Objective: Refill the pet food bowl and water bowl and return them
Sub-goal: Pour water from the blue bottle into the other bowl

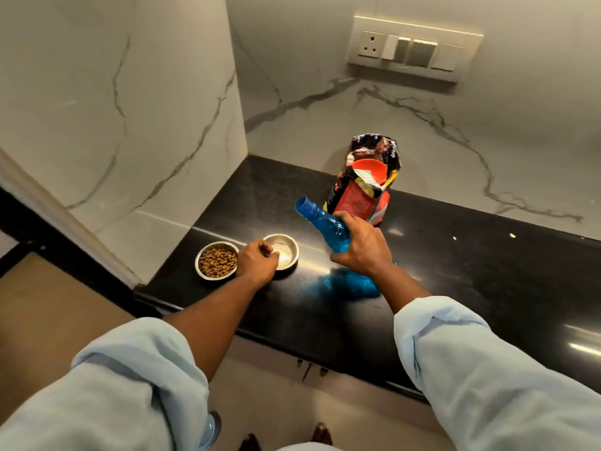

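Two steel bowls stand near the left end of the black counter (455, 271). The left bowl (217, 260) is full of brown kibble. The right bowl (286, 250) looks shiny inside, and I cannot tell whether it holds water. My left hand (257, 260) pinches that bowl's near-left rim with curled fingers. My right hand (361, 247) grips a blue plastic bottle (322, 222) above the counter, tilted with its open mouth pointing up and left, just right of the bowl.
An open pet food bag (364, 187) with a red scoop (370, 170) in its mouth stands by the marble back wall. A marble side wall closes the counter's left end. A switch panel (413, 48) is on the wall. Cabinet doors sit below the counter's front edge.
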Action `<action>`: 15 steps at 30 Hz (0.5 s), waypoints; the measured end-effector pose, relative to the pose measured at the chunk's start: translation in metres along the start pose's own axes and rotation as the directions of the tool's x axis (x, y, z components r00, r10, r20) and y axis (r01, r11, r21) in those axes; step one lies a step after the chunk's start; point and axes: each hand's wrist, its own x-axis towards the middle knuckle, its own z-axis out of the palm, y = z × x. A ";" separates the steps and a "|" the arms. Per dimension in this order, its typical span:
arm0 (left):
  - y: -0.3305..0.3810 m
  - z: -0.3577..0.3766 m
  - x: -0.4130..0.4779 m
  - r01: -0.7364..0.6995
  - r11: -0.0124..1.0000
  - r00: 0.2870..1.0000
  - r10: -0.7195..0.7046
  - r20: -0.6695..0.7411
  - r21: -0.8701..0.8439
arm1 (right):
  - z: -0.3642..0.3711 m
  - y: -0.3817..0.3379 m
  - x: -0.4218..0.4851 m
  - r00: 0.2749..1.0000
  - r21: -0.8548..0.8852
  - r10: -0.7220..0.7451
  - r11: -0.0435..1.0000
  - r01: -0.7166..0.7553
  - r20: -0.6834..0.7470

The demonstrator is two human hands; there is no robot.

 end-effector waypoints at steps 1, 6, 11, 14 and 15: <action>-0.003 -0.003 0.000 0.018 1.000 1.000 -0.018 -0.011 -0.008 | 0.003 -0.004 0.004 1.000 -0.022 -0.007 1.000 0.007 0.010; -0.031 0.003 0.006 0.108 0.994 0.994 -0.108 0.003 -0.027 | 0.009 -0.011 0.017 0.997 -0.035 0.001 0.999 0.002 0.072; -0.027 -0.002 -0.005 0.236 0.968 0.972 -0.237 0.006 -0.086 | 0.016 -0.015 0.025 0.986 -0.075 0.010 0.997 0.003 0.169; -0.025 0.000 -0.006 0.298 0.939 0.954 -0.292 0.063 -0.173 | 0.022 -0.014 0.028 0.971 -0.155 0.007 0.987 0.031 0.241; -0.024 0.000 -0.006 0.320 0.926 0.947 -0.312 0.071 -0.200 | 0.025 -0.013 0.028 0.964 -0.183 0.007 0.982 0.044 0.267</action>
